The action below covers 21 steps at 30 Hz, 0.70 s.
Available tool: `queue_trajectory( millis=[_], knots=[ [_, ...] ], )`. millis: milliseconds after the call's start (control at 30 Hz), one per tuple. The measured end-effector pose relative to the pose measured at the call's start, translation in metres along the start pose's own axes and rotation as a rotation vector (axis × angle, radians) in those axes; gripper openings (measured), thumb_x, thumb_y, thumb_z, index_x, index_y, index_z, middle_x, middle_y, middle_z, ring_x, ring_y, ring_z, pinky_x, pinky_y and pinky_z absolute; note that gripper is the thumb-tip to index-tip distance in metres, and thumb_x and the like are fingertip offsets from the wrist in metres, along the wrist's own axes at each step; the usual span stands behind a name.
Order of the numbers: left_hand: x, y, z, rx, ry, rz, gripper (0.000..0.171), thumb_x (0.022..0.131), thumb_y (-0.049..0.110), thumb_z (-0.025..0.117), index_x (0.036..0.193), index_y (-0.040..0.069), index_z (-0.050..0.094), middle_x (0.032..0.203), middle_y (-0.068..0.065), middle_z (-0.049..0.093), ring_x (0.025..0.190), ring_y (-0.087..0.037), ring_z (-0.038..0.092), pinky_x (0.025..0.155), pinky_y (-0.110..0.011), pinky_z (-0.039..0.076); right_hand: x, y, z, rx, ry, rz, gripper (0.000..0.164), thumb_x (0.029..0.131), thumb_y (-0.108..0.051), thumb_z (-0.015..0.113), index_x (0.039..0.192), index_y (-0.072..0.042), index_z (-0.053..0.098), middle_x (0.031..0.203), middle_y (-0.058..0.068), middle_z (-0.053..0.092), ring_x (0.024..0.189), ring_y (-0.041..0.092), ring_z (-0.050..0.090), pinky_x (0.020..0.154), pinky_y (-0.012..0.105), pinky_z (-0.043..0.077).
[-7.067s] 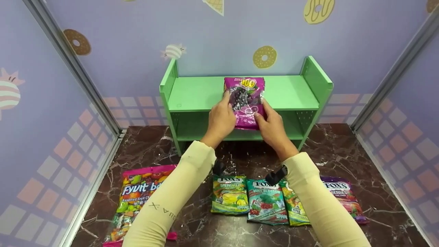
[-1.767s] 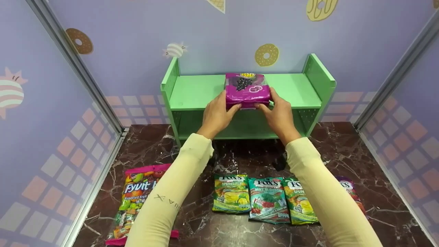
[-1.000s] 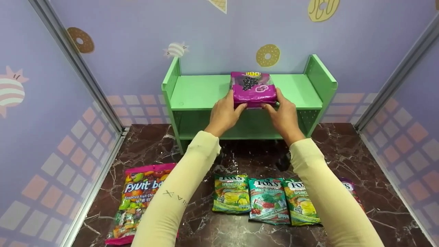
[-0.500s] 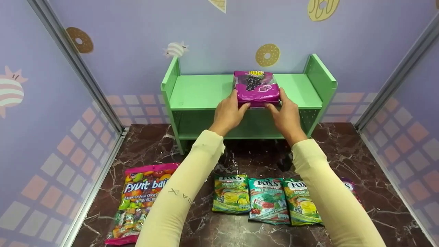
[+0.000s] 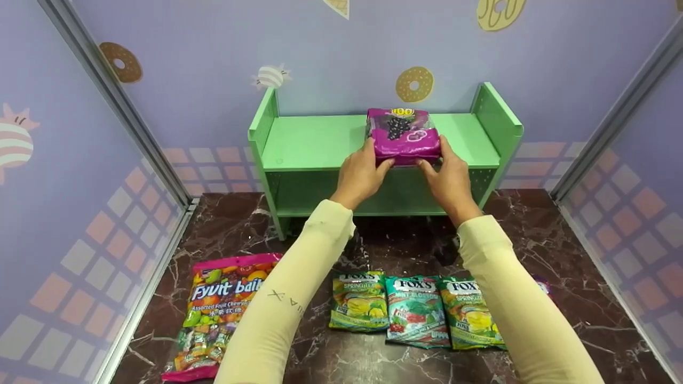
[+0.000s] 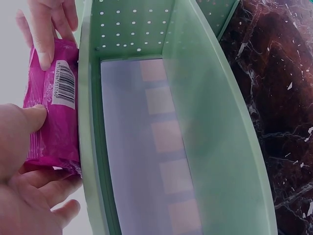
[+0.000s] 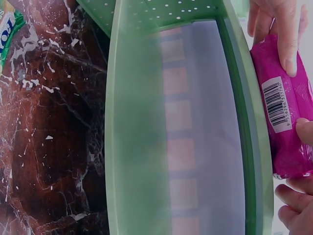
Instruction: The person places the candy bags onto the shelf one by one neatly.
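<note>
A purple bag of candy [image 5: 405, 143] with a bunch of dark fruit on its face lies right of centre on the upper board of the green shelf [image 5: 315, 141], its near end at the front edge. My left hand [image 5: 358, 175] holds its left near corner, and my right hand [image 5: 449, 180] its right near corner. Both thumbs press the near end while the fingers wrap the sides. In the left wrist view the barcode [image 6: 64, 84] shows on that end between the thumbs; the right wrist view shows the same purple end [image 7: 283, 107].
On the dark marbled surface [image 5: 405, 368] lie a large fruit chew bag [image 5: 219, 304] at left, a yellow-green bag [image 5: 358, 301], a teal bag [image 5: 417, 312] and another yellow-green bag [image 5: 472, 314], partly under the right sleeve. Purple walls [image 5: 341, 58] enclose the space.
The bag, earlier held tilted up in front of the shelf, now lies flat on the upper board. Over the last two seconds both hands have slid it to the right.
</note>
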<state>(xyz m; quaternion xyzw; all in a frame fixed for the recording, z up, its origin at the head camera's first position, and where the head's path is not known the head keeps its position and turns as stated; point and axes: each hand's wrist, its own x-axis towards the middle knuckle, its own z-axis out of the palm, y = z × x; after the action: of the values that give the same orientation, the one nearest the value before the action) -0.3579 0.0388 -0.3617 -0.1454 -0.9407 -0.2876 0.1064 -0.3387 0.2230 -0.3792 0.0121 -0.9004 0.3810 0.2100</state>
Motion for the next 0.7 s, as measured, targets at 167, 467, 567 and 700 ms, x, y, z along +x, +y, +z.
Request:
queue_trajectory(
  millis=[167, 467, 567, 700],
  knots=[
    [0.001, 0.003, -0.001, 0.035, -0.012, 0.024, 0.064, 0.096, 0.043, 0.056, 0.144, 0.005, 0.037, 0.126, -0.013, 0.064, 0.115, -0.028, 0.061, 0.102, -0.039, 0.045, -0.001, 0.002, -0.002, -0.001, 0.007, 0.005, 0.069, 0.094, -0.026, 0.064, 0.151, -0.007, 0.031, 0.145, 0.019, 0.048, 0.136, 0.032, 0.045, 0.116, 0.042, 0.033],
    [0.003, 0.011, 0.001, 0.042, -0.067, 0.009, 0.067, 0.097, 0.044, 0.053, 0.147, 0.005, 0.032, 0.132, -0.012, 0.060, 0.120, -0.027, 0.058, 0.106, -0.038, 0.042, 0.001, 0.007, -0.008, 0.003, 0.012, 0.018, 0.069, 0.094, -0.025, 0.064, 0.152, -0.008, 0.030, 0.146, 0.019, 0.047, 0.137, 0.033, 0.043, 0.117, 0.043, 0.031],
    [0.003, 0.012, 0.002, 0.050, -0.083, 0.010, 0.067, 0.098, 0.043, 0.052, 0.149, 0.005, 0.030, 0.134, -0.012, 0.059, 0.119, -0.027, 0.058, 0.107, -0.038, 0.042, 0.000, 0.009, -0.010, 0.001, 0.015, 0.024, 0.069, 0.093, -0.025, 0.065, 0.151, -0.009, 0.031, 0.146, 0.019, 0.048, 0.137, 0.034, 0.043, 0.117, 0.043, 0.030],
    [0.003, 0.014, 0.003, 0.059, -0.080, 0.024, 0.066, 0.098, 0.043, 0.052, 0.148, 0.005, 0.031, 0.132, -0.012, 0.060, 0.116, -0.027, 0.059, 0.105, -0.038, 0.043, 0.000, 0.009, -0.012, 0.007, 0.015, 0.031, 0.069, 0.093, -0.023, 0.065, 0.151, -0.008, 0.030, 0.146, 0.020, 0.046, 0.137, 0.034, 0.043, 0.117, 0.043, 0.030]
  ],
)
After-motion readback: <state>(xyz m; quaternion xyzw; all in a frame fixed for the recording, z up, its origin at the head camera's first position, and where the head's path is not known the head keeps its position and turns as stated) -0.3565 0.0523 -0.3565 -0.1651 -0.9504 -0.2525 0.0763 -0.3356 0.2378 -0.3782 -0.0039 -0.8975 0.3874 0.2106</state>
